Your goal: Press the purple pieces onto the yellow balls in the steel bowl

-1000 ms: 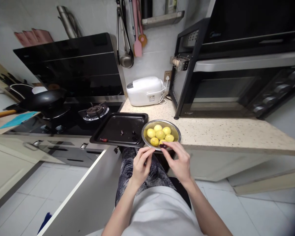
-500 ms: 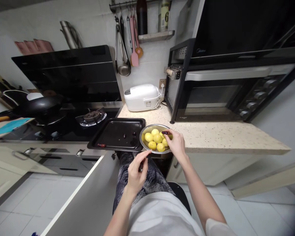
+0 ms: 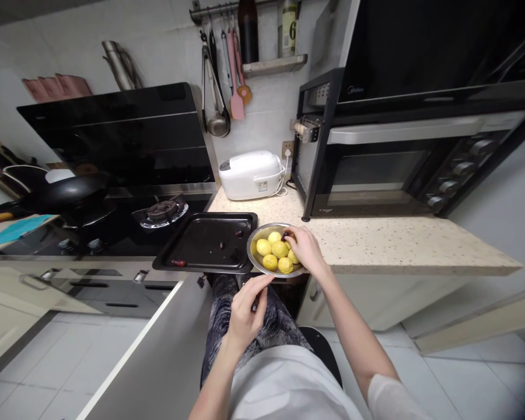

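Under the right fingers (image 3: pixel 296 234): the far right part of the metal bowl (image 3: pixel 261 233) of yellow fruit (image 3: pixel 279 249).
Dark piece (image 3: pixel 285 235): clamped at the tips of the right fingers, at the fruit; whether it touches any cannot be told.
Bowl's near rim: the right fingers have gone from here, where both hands were side by side, to the far side, taking the piece along.
Left fingers (image 3: pixel 256 284): just short of that rim, much as before, curled; something dark shows inside, but whether they clamp it I cannot tell.
Black tray (image 3: pixel 201 242): ahead and left of the left fingers, with a red piece (image 3: pixel 178 263) on it.
Work in hand: seems to have passed from two hands together to the right alone among the fruit; the piece is not yet let go.
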Motion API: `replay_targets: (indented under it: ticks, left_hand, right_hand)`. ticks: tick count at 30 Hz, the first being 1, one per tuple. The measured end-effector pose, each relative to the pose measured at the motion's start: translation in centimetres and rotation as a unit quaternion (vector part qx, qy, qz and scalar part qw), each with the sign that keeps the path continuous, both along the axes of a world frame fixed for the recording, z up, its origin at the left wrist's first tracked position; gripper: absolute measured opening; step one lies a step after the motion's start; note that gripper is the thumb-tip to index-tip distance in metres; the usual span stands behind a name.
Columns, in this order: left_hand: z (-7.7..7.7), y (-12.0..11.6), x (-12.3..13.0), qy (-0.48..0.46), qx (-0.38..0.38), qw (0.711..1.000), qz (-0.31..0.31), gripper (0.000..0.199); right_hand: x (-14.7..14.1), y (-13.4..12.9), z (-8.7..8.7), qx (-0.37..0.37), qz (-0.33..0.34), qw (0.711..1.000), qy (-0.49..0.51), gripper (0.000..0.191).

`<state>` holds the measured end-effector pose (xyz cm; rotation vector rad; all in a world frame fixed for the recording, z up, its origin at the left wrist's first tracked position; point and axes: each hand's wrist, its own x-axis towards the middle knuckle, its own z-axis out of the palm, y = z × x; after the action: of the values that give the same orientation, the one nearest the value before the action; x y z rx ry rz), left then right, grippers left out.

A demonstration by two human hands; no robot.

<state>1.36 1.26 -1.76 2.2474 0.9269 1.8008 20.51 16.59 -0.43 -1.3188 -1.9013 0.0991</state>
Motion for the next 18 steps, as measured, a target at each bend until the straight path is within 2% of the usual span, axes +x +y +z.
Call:
replay_targets:
  ticks: [9, 18]
  left_hand:
    - [-0.01, 0.13, 0.08, 0.003, -0.011, 1.000, 0.006, 0.042]
    - [-0.28, 0.20, 0.26, 0.013, -0.020, 1.000, 0.012, 0.041]
  right_hand:
    - [0.18, 0.57, -0.14, 0.004, 0.016, 1.000, -0.026, 0.027]
    - [0.37, 0.70, -0.40, 0.004, 0.024, 1.000, -0.007, 0.023]
